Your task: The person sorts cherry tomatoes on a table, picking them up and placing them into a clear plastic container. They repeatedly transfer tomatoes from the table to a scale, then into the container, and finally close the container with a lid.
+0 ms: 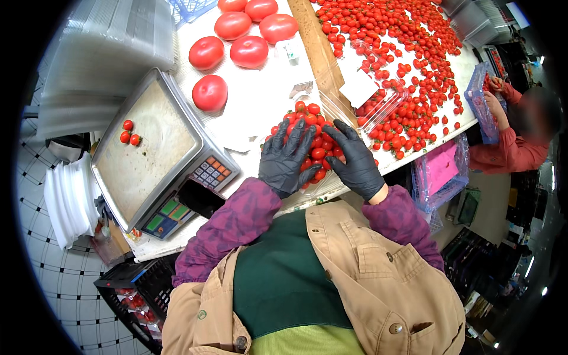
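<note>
A heap of red cherry tomatoes (317, 153) fills a clear plastic container (326, 185) near the table's front edge. My left hand (284, 159), in a black glove, lies over the heap's left side with its fingers spread. Against the right side rests my gloved right hand (357, 162), thumb and fingers apart, touching the tomatoes or the container's rim. A clear plastic lid (384, 120) stands raised behind my right hand, with a white paper (358, 89) near it. Parts of the heap are hidden under my fingers.
A scale (146, 146) at left carries three cherry tomatoes (130, 135); a dark phone (200, 197) leans on its front. Large tomatoes (210, 93) lie beyond. Past a wooden divider (317, 42) spread loose cherry tomatoes (399, 57). A person (517, 146) holds a blue basket (481, 100).
</note>
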Tool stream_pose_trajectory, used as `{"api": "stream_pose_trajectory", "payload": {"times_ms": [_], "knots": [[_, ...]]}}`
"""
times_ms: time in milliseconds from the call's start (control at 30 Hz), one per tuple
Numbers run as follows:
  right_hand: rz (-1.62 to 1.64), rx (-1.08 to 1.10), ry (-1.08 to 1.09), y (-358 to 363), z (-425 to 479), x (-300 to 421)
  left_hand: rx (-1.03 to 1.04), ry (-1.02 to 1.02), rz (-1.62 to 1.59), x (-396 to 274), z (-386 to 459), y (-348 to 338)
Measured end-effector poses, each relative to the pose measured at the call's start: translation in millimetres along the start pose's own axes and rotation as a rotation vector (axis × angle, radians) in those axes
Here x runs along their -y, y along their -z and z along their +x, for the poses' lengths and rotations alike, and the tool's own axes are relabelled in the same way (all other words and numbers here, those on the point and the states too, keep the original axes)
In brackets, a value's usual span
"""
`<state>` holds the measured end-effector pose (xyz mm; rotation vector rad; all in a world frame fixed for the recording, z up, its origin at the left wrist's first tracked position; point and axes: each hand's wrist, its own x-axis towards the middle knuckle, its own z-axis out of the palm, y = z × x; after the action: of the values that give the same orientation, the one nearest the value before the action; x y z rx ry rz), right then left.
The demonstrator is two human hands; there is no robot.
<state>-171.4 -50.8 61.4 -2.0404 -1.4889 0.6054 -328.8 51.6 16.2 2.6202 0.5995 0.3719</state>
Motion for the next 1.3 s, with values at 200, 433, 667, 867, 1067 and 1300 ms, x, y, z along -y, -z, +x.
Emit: {"api": "stream_pose_trajectory", "payload": {"times_ms": [200, 433, 667, 867, 1067, 1300], "knots": [[0.122, -0.128, 0.020, -6.1, -9.6, -9.7, 0.028, -0.122, 0.036, 5.5, 3.2, -4.3], [0.022, -0.091, 0.029, -10.7, -10.9, -21.3, 0.034, 0.019, 0.030, 11.8, 8.5, 8.2], [0.025, -0.157, -0.002, -16.9, -9.0, -18.6, -0.020, 0.112, -0.134, 15.0, 8.6, 26.9], [0.033, -0.181, 0.049, -1.9, -16.3, -24.3, -0.521, 0.268, 0.280, 132.6, -20.6, 138.4], [0.169, -0.241, -0.035, 6.2, -5.2, -17.2, -0.442, 0.677, 0.559, 289.4, -78.8, 153.3], [0.142, -0.346, -0.084, 8.8, -28.7, -26.7, -0.340, 0.517, 0.728, 243.1, -58.7, 154.4]]}}
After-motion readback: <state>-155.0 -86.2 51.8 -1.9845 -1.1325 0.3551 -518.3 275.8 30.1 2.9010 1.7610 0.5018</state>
